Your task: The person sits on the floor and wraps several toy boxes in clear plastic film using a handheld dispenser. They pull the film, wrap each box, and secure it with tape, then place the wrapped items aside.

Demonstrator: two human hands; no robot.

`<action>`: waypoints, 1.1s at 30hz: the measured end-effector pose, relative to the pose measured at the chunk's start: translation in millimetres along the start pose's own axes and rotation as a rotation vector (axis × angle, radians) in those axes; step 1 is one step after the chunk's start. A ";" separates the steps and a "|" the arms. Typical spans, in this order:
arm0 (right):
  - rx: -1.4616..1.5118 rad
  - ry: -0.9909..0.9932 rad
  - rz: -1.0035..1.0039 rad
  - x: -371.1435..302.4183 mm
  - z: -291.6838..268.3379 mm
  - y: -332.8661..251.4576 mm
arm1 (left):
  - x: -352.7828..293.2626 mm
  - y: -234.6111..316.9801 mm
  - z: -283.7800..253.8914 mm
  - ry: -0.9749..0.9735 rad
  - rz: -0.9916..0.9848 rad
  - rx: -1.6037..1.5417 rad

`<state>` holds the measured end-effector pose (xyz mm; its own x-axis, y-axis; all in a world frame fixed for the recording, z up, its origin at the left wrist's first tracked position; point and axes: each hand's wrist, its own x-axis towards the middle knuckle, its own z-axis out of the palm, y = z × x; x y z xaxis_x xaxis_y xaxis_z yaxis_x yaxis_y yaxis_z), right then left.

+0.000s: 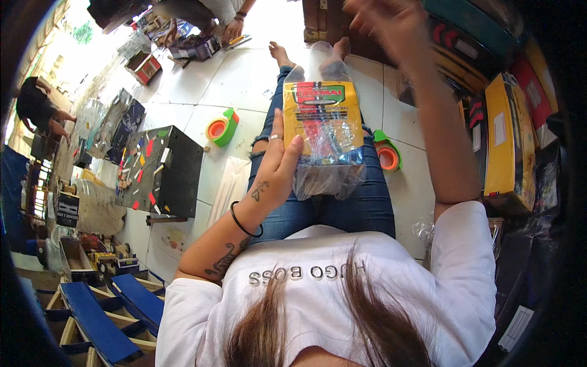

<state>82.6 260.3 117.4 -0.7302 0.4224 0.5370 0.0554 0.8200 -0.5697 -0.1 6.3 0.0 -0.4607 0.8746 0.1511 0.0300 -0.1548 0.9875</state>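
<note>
Left hand [273,174] is clamped on the left edge of a clear plastic bag [324,137] that lies on the person's lap, thumb on top, fingers underneath. Right hand [391,24] is raised well above and beyond the bag, fingers apart, holding nothing; it's blurred, so the exact pose is hard to tell.

Risk: the bag is held from one side only, so it could slide off the legs toward the right, or the small parts inside could spill if the top is open.

Packages, big to small:
- Black box [160,171] with coloured shapes, on the floor left of the left hand.
- Yellow flat boxes [510,140], stacked on edge right of the right forearm.
- Yellow card with a red and green label [319,101], inside the bag.
- Green and orange tape dispenser [222,127], beyond the left hand; a second tape dispenser [386,153] just right of the bag.
</note>
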 end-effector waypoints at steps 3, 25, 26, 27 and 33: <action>-0.027 -0.117 -0.111 -1.5 6.8 -4.2 | 2.1 4.2 -5.3 0.008 0.080 0.160; -0.225 -0.163 -0.405 -119.9 61.7 -59.8 | 23.4 23.0 -9.8 -0.139 0.619 1.139; -0.323 -0.239 -0.433 -129.1 57.6 -54.4 | 25.6 26.2 -10.2 -0.236 0.611 1.139; 0.018 -0.290 -0.407 -136.3 51.9 -39.3 | 26.4 29.5 -9.6 -0.333 0.603 1.139; -0.322 0.267 0.443 -208.6 34.4 173.6 | 4.0 35.4 16.1 -0.219 0.625 1.362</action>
<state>221.1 301.2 -114.9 -0.3974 0.7979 0.4533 0.5485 0.6026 -0.5797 13.4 11.8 36.2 0.0697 0.8991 0.4323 0.9952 -0.0928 0.0325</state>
